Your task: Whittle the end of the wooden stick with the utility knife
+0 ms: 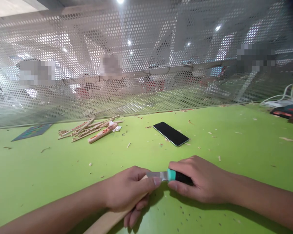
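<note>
My left hand [129, 190] is closed around a pale wooden stick [107, 219], which runs down toward the bottom edge of the view. A carving knife [183, 177] with a black and teal handle is gripped in my right hand [202, 178]. Its metal blade [164, 175] lies across the upper end of the stick. My left thumb rests against the blade, and that hand hides part of it. The blade's tip and its exact shape cannot be made out.
A black phone [171, 133] lies beyond my hands on the green table [63, 172]. Carved wooden sticks [104, 132] are piled at the back left, near a flat patterned card [32, 131]. Wood shavings are scattered about. A perforated screen [136, 94] closes the back; a red-black object [289, 112] sits right.
</note>
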